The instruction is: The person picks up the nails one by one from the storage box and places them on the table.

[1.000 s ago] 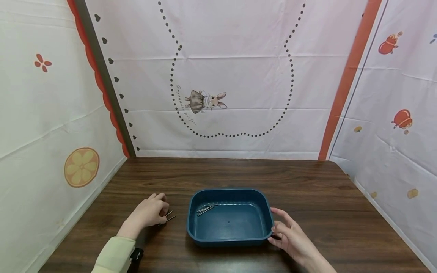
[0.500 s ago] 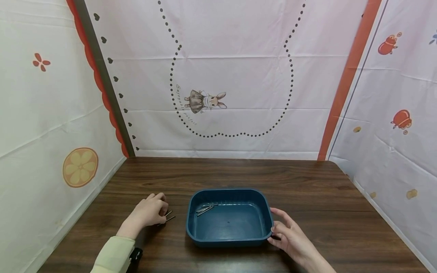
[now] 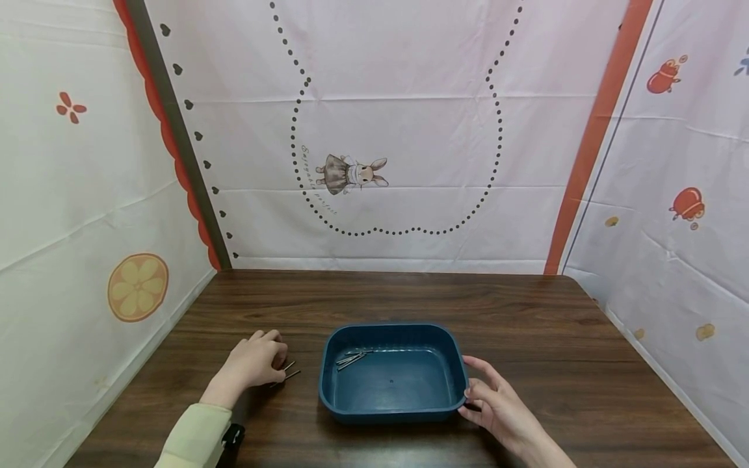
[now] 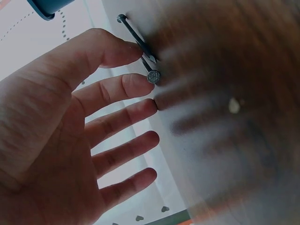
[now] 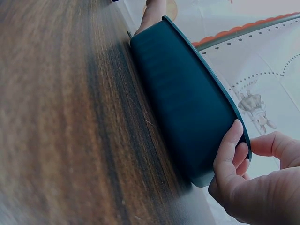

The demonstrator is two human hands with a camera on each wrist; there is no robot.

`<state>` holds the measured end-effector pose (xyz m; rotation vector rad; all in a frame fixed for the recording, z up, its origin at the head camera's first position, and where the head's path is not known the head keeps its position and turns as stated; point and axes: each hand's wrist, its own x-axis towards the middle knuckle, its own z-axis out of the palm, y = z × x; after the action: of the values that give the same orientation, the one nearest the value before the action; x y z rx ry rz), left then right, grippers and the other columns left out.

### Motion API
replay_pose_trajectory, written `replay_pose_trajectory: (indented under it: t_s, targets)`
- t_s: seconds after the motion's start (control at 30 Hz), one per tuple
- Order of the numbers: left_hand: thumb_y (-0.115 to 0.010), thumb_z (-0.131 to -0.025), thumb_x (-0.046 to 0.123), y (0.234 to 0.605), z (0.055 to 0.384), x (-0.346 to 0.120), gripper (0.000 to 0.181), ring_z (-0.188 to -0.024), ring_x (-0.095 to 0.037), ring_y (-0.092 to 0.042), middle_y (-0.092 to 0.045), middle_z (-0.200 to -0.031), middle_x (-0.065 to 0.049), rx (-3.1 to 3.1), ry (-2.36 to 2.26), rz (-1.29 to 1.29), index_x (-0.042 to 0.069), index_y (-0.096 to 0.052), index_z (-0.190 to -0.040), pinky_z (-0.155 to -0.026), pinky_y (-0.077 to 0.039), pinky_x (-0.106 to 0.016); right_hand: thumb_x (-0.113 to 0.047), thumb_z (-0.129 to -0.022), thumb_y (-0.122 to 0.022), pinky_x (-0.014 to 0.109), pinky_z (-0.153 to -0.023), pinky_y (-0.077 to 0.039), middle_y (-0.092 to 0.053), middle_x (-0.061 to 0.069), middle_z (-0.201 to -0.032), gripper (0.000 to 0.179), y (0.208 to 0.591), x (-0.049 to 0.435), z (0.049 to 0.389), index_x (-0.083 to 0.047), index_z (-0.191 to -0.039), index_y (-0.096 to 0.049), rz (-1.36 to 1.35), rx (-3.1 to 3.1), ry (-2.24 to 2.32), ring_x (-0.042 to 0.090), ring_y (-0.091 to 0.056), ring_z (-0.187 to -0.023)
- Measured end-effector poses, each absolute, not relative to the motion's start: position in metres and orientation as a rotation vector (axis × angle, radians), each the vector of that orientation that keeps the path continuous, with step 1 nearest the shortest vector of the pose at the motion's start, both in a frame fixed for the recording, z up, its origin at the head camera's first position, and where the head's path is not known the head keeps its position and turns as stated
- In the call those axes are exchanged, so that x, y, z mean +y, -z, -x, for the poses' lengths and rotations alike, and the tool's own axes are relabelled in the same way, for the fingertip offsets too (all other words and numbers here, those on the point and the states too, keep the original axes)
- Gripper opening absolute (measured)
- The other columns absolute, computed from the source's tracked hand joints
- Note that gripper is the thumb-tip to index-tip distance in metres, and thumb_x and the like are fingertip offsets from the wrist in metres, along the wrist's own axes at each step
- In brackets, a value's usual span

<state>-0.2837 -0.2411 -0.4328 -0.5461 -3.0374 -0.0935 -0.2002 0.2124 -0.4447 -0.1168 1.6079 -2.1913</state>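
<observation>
At the left of the head view, my left hand is lowered to the table, its thumb and index fingertip closed about a nail. A second nail lies right by the thumb tip in the left wrist view. Both shafts poke out past the fingers in the head view. My right hand grips the right end of a dark blue plastic box by its rim, thumb and fingers on either side of the wall. Several nails lie in the box's left part.
The dark wood-grain table carries the box near its front middle. Behind it hangs a printed white cloth, with more cloth down the left and right sides. A dark band shows at the left wrist.
</observation>
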Motion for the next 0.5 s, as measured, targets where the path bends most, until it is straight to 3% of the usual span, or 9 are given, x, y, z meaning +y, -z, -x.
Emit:
replay_pose_trajectory:
  t_s: [0.5]
  targets:
    - [-0.076,-0.071,0.024,0.4311,0.2840,-0.2427,0.030,-0.088,-0.021,-0.046,-0.055,-0.100,0.002,-3.034,0.121,0.558,0.023,-0.047,-0.062,-0.068,-0.032,-0.040,-0.002,-0.095,-0.047,0.026,-0.082,-0.055,-0.060,-0.006,-0.096,0.053,0.4438,0.2117,0.1996,-0.023,-0.140,-0.030,0.101,1.623,2.195,0.009,-0.064,-0.084]
